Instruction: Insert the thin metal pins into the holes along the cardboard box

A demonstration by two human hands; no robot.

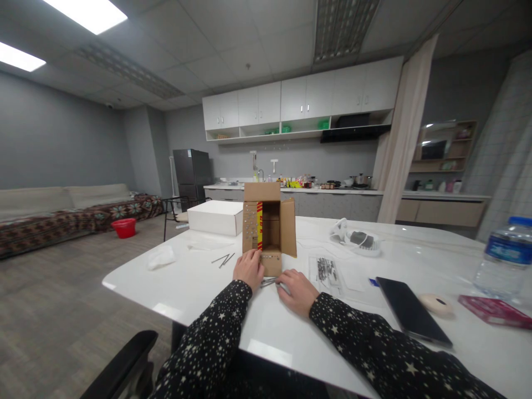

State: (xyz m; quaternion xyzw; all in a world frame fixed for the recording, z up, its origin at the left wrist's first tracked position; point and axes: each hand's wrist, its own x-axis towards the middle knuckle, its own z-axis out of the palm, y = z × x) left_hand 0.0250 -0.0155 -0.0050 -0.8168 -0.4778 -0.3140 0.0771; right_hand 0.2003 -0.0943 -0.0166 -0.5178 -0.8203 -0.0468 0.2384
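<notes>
A small brown cardboard box (272, 224) lies on the table with its open end toward me and its flaps folded outward. My left hand (249, 269) is closed at its lower left, with the fingertips against the flaps. My right hand (297, 291) is curled in front of the lower flap. Thin grey metal rods (269, 281) lie between the two hands, and their right ends go under my right fingers. More metal rods (223, 259) lie loose to the left of the box. What sits under my left palm is hidden.
A white box (216, 217) stands behind on the left, with crumpled white plastic (161, 257) nearer. Rightward are a clear bag of small metal parts (326, 270), a white device (355, 239), a black tablet (411, 310), a beige round object (436, 305) and a water bottle (501, 271).
</notes>
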